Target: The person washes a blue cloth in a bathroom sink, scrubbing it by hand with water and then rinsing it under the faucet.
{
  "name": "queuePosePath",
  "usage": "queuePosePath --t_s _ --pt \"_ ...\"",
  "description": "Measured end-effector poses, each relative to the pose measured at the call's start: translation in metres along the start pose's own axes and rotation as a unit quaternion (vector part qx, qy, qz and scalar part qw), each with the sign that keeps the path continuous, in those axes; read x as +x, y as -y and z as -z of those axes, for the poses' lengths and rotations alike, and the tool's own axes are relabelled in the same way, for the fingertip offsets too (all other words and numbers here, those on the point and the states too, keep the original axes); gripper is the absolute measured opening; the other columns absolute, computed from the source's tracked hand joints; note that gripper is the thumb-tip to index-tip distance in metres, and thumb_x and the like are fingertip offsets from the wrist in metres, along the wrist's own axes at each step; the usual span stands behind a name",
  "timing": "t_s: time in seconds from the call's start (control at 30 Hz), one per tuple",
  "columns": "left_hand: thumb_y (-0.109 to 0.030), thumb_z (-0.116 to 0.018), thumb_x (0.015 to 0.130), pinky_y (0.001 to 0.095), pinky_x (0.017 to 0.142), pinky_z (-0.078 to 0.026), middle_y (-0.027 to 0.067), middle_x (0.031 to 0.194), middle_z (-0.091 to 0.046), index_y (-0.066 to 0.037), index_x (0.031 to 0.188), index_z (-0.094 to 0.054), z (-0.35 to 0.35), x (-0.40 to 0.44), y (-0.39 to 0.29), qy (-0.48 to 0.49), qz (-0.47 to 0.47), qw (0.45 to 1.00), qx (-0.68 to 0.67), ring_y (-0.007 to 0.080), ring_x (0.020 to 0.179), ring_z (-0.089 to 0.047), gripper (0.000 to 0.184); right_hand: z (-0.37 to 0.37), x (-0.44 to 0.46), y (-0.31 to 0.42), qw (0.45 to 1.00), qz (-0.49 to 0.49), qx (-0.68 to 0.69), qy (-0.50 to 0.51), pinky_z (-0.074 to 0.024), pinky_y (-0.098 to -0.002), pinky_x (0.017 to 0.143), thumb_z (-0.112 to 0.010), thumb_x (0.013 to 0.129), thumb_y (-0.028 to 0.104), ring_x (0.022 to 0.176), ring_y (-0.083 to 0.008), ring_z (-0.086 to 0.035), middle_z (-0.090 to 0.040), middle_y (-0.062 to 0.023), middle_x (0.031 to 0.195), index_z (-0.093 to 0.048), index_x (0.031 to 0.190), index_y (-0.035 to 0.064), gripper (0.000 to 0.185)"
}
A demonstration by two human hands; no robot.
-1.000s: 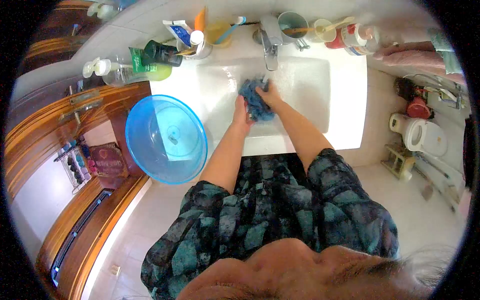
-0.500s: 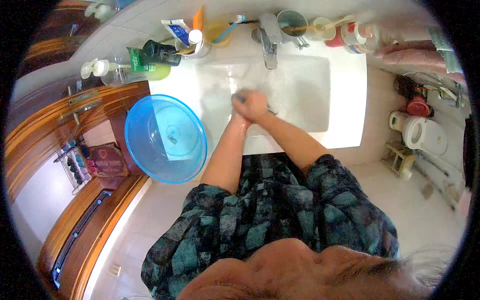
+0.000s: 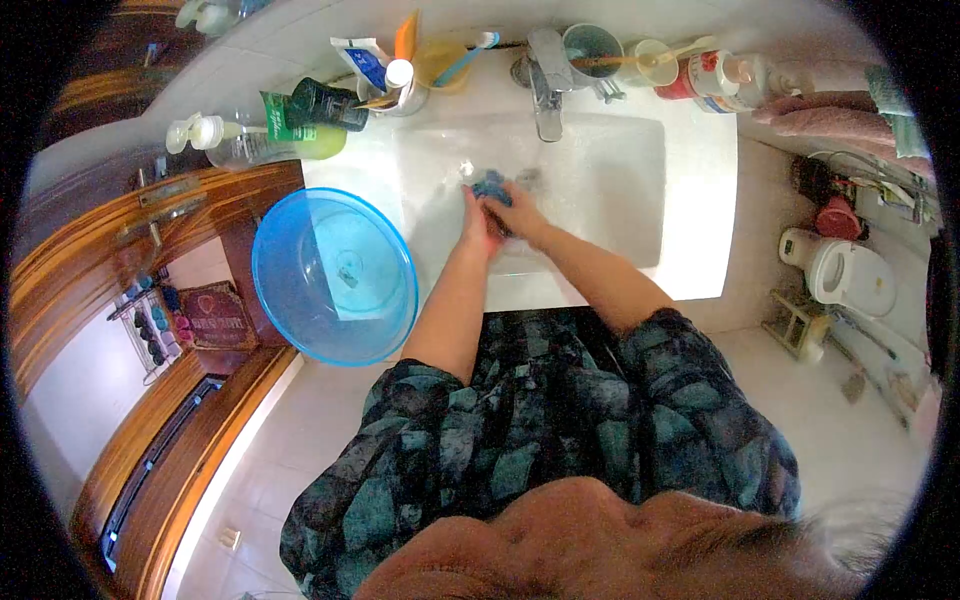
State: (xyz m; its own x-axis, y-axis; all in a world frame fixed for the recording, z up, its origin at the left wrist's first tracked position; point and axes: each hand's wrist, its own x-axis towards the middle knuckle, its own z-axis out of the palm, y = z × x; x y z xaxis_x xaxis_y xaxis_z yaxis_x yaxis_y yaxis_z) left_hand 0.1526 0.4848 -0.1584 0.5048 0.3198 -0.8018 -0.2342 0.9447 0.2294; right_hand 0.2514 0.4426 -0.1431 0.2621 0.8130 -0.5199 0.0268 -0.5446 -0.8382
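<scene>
Over the white sink [image 3: 620, 210], a small crumpled dark-blue cloth [image 3: 491, 186] is bunched between my two hands. My left hand [image 3: 474, 222] grips it from the left side, palm turned inward. My right hand [image 3: 521, 213] closes on it from the right, fingers curled over its edge. What exact kind of cloth it is cannot be made out. The silver faucet [image 3: 547, 105] stands behind, above the sink's back edge, apart from both hands.
A clear blue plastic basin [image 3: 283, 275] sits at the counter's left edge. Along the back stand a green tube [image 3: 279, 117], a toothbrush [image 3: 466, 60], a grey cup [image 3: 592, 50] and several bottles. To the right is a toilet [image 3: 850, 275].
My hands were clasped tightly together with the cloth mostly hidden. Now they have come apart somewhat, and more of the blue cloth shows between them.
</scene>
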Motion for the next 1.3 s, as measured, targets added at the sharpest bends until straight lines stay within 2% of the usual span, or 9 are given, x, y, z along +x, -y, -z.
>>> queuePosePath --t_s 0.17,0.27,0.53,0.7,0.8,0.87,1.03,1.2,1.3 --pt "-0.050 -0.049 0.089 0.0453 0.079 -0.047 0.0077 0.105 -0.057 -0.012 0.102 -0.056 -0.031 -0.045 -0.015 0.045 0.033 0.996 -0.063 0.0273 0.094 -0.056 0.040 -0.010 -0.072 0.036 0.980 0.148 -0.131 0.038 -0.0468 -0.0397 0.082 -0.063 0.076 0.036 0.091 -0.0342 -0.061 -0.064 -0.0176 0.094 -0.065 0.096 0.0083 0.035" --pt "-0.046 -0.047 0.091 0.0409 0.079 -0.048 0.0072 0.108 -0.057 -0.012 0.107 -0.055 -0.007 -0.011 0.009 0.144 0.095 0.971 -0.166 0.0247 0.096 -0.056 0.039 0.000 -0.072 0.054 0.949 0.205 -0.240 -0.005 -0.0488 -0.0408 0.077 -0.062 0.074 0.038 0.086 -0.0348 -0.062 -0.066 -0.0162 0.085 -0.069 0.086 0.0130 0.028" --pt "-0.050 -0.040 0.093 0.0472 0.097 -0.041 0.0084 0.126 -0.050 -0.011 0.128 -0.043 -0.070 -0.019 -0.003 0.013 -0.047 0.998 0.050 0.0243 0.109 -0.053 0.052 0.073 0.059 0.029 0.918 -0.092 -0.347 -0.168 -0.0497 -0.0449 0.069 -0.052 0.081 0.048 0.078 -0.0352 -0.064 -0.066 -0.0176 0.083 -0.069 0.090 0.0146 0.039" --pt "-0.055 -0.053 0.084 0.0426 0.084 -0.043 0.0055 0.122 -0.051 -0.018 0.125 -0.046 -0.059 0.007 -0.039 -0.153 -0.064 0.978 0.123 0.0227 0.106 -0.052 0.056 0.092 0.103 -0.049 0.924 0.074 -0.171 -0.334 -0.0445 -0.0441 0.081 -0.055 0.085 0.028 0.092 -0.0368 -0.056 -0.058 -0.0215 0.100 -0.060 0.108 0.0097 0.030" --pt "-0.045 -0.055 0.084 0.0468 0.079 -0.042 0.0049 0.113 -0.051 -0.021 0.119 -0.047 -0.006 0.041 -0.024 -0.216 0.017 0.954 0.205 0.0219 0.098 -0.050 0.043 0.055 0.062 -0.054 0.889 0.068 -0.351 -0.286 -0.0413 -0.0441 0.085 -0.054 0.080 0.009 0.095 -0.0365 -0.052 -0.049 -0.0222 0.113 -0.054 0.116 0.0100 0.035" --pt "-0.038 -0.057 0.082 0.0433 0.074 -0.043 0.0045 0.109 -0.050 -0.021 0.115 -0.047 -0.021 0.014 -0.019 -0.200 0.006 0.953 0.227 0.0204 0.093 -0.048 0.039 0.056 0.046 -0.068 0.927 0.147 -0.344 -0.027 -0.0435 -0.0447 0.087 -0.054 0.073 0.001 0.103 -0.0367 -0.053 -0.049 -0.0196 0.117 -0.054 0.115 0.0121 0.043" --pt "-0.019 -0.056 0.080 0.0405 0.089 -0.041 0.0125 0.124 -0.047 -0.011 0.128 -0.043 -0.025 0.006 -0.001 -0.163 -0.213 0.888 0.374 0.0283 0.111 -0.047 0.050 0.054 0.048 -0.034 0.951 0.045 -0.179 -0.249 -0.0471 -0.0430 0.083 -0.055 0.075 0.003 0.096 -0.0352 -0.058 -0.059 -0.0180 0.106 -0.058 0.109 0.0107 0.035" --pt "-0.001 -0.054 0.075 0.0381 0.104 -0.032 0.0202 0.135 -0.042 -0.004 0.136 -0.036 -0.059 -0.007 -0.050 -0.041 -0.510 0.634 0.580 0.0335 0.127 -0.039 0.064 0.056 0.023 0.062 0.972 0.228 -0.050 0.011 -0.0449 -0.0343 0.091 -0.060 0.071 -0.003 0.102 -0.0258 -0.059 -0.062 -0.0129 0.111 -0.050 0.120 0.0086 0.051" --pt "-0.006 -0.061 0.072 0.0387 0.096 -0.041 0.0202 0.121 -0.055 -0.006 0.130 -0.046 -0.081 -0.053 -0.070 -0.027 -0.299 0.695 0.654 0.0343 0.114 -0.052 0.060 0.080 -0.007 0.083 0.964 0.245 -0.060 0.083 -0.0426 -0.0310 0.094 -0.058 0.068 -0.009 0.104 -0.0225 -0.059 -0.063 -0.0108 0.111 -0.048 0.122 0.0074 0.057"
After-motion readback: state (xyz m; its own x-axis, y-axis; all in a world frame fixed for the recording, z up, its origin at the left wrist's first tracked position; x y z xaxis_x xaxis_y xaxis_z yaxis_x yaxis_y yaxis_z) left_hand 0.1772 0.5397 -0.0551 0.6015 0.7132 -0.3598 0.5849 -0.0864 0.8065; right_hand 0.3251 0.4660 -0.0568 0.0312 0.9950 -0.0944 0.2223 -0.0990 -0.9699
